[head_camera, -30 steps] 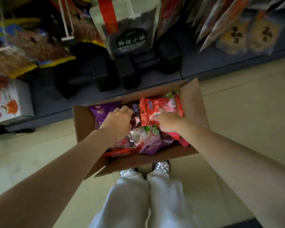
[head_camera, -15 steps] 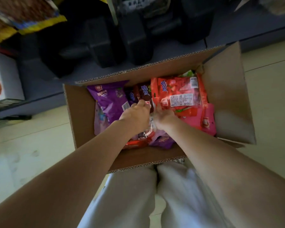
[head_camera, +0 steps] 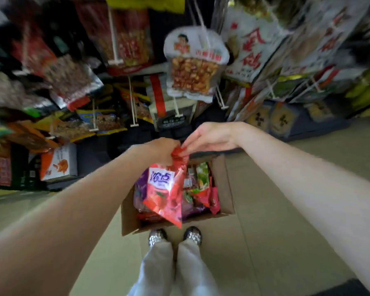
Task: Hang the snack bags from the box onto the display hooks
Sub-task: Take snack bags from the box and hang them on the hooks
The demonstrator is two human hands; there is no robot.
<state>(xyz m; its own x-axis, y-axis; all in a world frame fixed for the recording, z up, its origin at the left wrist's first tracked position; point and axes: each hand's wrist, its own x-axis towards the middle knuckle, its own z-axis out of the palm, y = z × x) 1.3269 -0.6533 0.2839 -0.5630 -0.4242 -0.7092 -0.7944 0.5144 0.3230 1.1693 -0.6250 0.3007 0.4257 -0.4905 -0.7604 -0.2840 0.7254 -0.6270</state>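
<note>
red snack bag (head_camera: pixel 166 193) hung long-axis down from both hands, left hand (head_camera: pixel 160 151) gripping, right hand (head_camera: pixel 209 136) pinching its top; display hooks (head_camera: pixel 177 115) lay farther.

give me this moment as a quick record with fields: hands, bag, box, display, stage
left hand: left hand grips the top edge of the red snack bag
right hand: right hand pinches the same top edge with its fingertips
bag: hangs above the box, not on a hook
box: cardboard box open on the floor, more snack bags inside
display: hanging packets on hooks ahead, blurred
stage: bag lifted out, not yet hung
</note>
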